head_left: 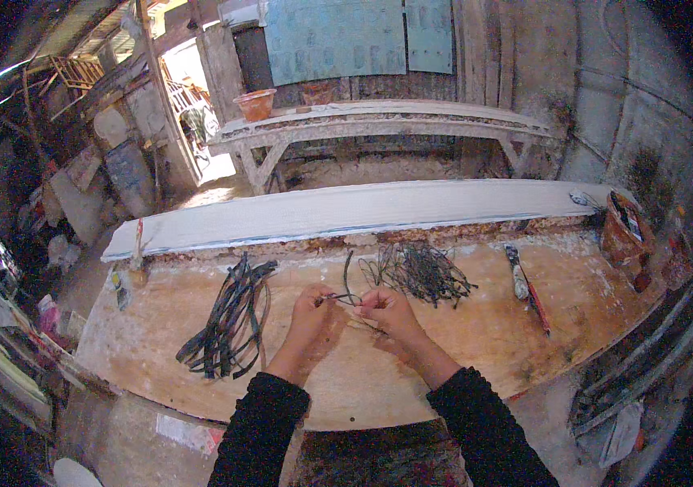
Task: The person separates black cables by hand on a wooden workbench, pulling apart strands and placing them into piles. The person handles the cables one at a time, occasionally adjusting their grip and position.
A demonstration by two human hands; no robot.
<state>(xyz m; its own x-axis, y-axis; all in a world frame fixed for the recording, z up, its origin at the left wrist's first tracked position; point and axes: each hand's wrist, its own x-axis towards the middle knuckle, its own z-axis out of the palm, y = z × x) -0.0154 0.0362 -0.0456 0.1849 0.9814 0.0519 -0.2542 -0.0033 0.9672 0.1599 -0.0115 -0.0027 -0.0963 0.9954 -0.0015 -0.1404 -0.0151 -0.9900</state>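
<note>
Rough boards and sheet panels wall our workroom, with a bright doorway (218, 168) at the back left and a pale blue panel (338, 40) high on the far side. Below that panel we see a long, whitened bench (395, 109) bearing two terracotta pots (256, 105) near its left end. Closer to us, a wooden worktable (476, 369) spreads out under our hands, its far edge lined by a long white slab (346, 215).

Our two bare hands meet above the middle of the table. With our left hand (312, 312) we pinch a thin dark strip (347, 272) between thumb and fingers, and with our right hand (387, 312) we grip it just beside, also by the fingertips. One length of the strip rises from between our hands toward the slab; we cannot tell exactly how it crosses at our fingers. Black sleeves (261, 422) cover our forearms.

To the left of our hands lies a bundle of wide dark bands (225, 321), looped and loosely gathered. Beyond our right hand we have a tangled heap of thin dark strands (432, 272), and farther right a red-handled tool (536, 304) near a brown pot (618, 239) with dark contents at the table's corner.
</note>
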